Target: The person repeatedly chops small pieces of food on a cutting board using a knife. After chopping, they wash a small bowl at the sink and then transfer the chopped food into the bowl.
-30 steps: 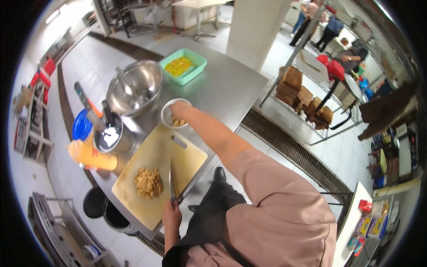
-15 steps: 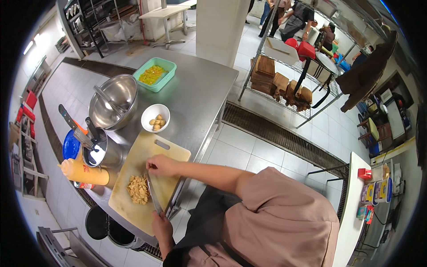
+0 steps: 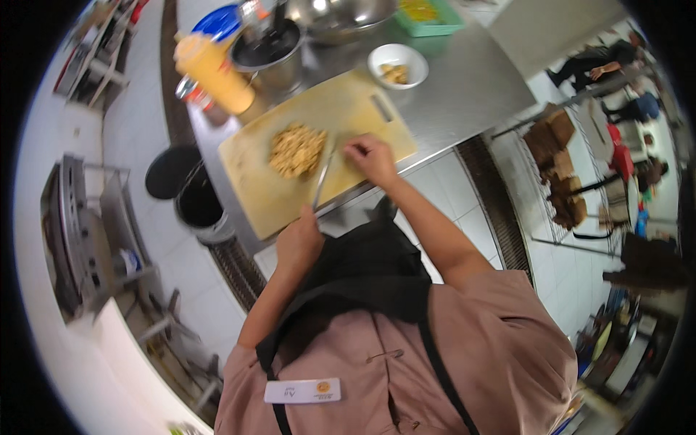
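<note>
A yellowed cutting board (image 3: 254, 206) lies on the steel table with a heap of chopped tan food pieces (image 3: 297, 150) on it. My left hand (image 3: 299, 239) is closed round the handle of a knife (image 3: 323, 174) at the board's near edge. The blade points away from me, just right of the heap. Over the right part of the board is my right hand (image 3: 372, 158), its fingers curled together, a little apart from the blade; whatever they may hold cannot be made out. A white bowl (image 3: 399, 80) with small tan pieces stands beyond the board.
At the far left stand an orange-yellow squeeze bottle (image 3: 216, 74), a can (image 3: 197, 98) and a steel pot (image 3: 272, 61) with utensils. Behind are a steel bowl (image 3: 341, 18) and a green tub (image 3: 429, 22). A black bin (image 3: 199, 203) stands left; a wire rack (image 3: 580, 167) right.
The view has swung, bringing both forearms into the picture. My right hand has moved off the front of the blade, toward the right. The knife stays in my left hand.
</note>
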Tool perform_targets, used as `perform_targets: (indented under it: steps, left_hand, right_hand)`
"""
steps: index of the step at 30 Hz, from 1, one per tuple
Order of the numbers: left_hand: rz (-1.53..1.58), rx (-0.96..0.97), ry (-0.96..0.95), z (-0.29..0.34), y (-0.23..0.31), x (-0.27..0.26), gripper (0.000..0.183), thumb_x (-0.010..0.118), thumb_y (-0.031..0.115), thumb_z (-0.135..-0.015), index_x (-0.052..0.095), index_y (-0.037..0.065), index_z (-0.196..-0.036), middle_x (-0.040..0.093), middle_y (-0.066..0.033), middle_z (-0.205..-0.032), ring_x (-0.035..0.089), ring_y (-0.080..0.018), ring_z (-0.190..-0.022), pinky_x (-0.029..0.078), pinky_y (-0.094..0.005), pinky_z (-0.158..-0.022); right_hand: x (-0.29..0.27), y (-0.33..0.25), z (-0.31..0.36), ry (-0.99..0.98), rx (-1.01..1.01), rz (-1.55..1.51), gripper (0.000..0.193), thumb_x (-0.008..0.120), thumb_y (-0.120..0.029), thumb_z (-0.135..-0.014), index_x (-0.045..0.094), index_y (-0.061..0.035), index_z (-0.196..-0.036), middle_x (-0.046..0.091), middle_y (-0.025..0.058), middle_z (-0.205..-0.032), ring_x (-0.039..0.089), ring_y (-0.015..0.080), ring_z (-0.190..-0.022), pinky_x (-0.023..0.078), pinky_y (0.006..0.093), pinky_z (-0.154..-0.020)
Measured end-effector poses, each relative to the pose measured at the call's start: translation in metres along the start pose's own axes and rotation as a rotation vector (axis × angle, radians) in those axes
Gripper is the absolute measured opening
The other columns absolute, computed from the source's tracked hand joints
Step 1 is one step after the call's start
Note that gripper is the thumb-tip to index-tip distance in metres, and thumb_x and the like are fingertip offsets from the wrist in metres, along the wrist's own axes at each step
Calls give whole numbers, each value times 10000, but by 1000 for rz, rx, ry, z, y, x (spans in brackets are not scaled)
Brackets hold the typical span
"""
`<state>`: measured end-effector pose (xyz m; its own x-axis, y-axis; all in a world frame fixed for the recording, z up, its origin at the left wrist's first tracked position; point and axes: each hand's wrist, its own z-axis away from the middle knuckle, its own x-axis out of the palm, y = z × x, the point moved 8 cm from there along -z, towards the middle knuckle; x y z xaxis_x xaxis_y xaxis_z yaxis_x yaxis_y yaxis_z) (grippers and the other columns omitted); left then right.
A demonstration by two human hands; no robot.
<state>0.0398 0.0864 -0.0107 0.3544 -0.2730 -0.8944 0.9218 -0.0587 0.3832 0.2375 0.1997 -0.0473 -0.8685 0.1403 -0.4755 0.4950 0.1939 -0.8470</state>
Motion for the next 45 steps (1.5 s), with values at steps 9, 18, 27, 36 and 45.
perform_targets:
  steps: [9,18,27,36,45]
  left_hand:
    - [92,-76,-116,4,-5,10,184,416,184,-948,432,4,-984,619,-261,-698,610,-459,-686,458,-565,-627]
    - [128,-38,-89,14,9,7,109,455,90,-859,448,10,-932,617,-226,-653,623,-416,-620,473,-531,-555]
    - [115,-15,-89,1,6,18,138,444,110,-883,438,0,-965,616,-240,-670,614,-439,-648,467,-544,-580]
    - [167,-39,-103,13,10,7,112,429,110,-887,435,11,-939,618,-241,-675,615,-436,-647,462,-553,-589]
    - [164,-45,-102,16,14,7,118,437,108,-881,433,8,-943,619,-239,-675,616,-438,-648,468,-551,-590]
  right_hand:
    - [2,0,0,-25,56,-59,165,730,-152,-814,703,-18,-907,687,97,-839,643,165,-710,516,278,-678]
    - [1,0,-1,-32,100,-68,169,725,-152,-822,708,-8,-909,690,111,-830,640,170,-696,511,280,-671]
    - [2,1,-2,-62,68,-34,190,725,-156,-839,705,0,-945,705,79,-900,644,114,-784,513,251,-741]
    - [1,5,0,-50,119,-33,188,727,-149,-836,701,8,-937,703,83,-893,646,115,-780,514,247,-733]
    - [0,5,0,-40,125,-43,188,737,-154,-831,701,10,-916,702,79,-879,638,113,-766,513,246,-729]
